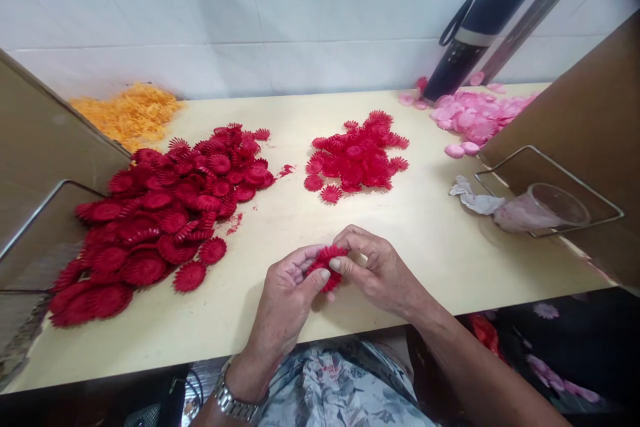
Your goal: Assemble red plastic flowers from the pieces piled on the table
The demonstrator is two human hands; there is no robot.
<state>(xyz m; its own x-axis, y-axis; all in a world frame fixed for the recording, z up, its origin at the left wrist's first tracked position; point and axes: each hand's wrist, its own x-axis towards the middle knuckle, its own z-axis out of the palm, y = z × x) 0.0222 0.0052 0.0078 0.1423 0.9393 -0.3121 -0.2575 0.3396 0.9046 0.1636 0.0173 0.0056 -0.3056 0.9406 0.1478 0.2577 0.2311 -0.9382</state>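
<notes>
1. Nearest, the left hand (287, 295), watch (235, 401) at its wrist, curls thumb and fingers closed on a fringed red flower piece (325, 258) over the counter (240, 327).
2. The right hand (383, 272), angled inward, pinches the same piece's upper right edge.
3. Left, a dark-red flower pile (160, 220); right, a tilted clear cup (555, 203), pinkish inside, by a wire frame (597, 163).
4. Beyond, a smaller red pile (355, 153).
5. Farthest, orange petals (133, 113) left, pink pieces (475, 113) right.

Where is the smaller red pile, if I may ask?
In the head view, the smaller pile sits centrally, beyond the right hand, right of the larger red pile.
</notes>
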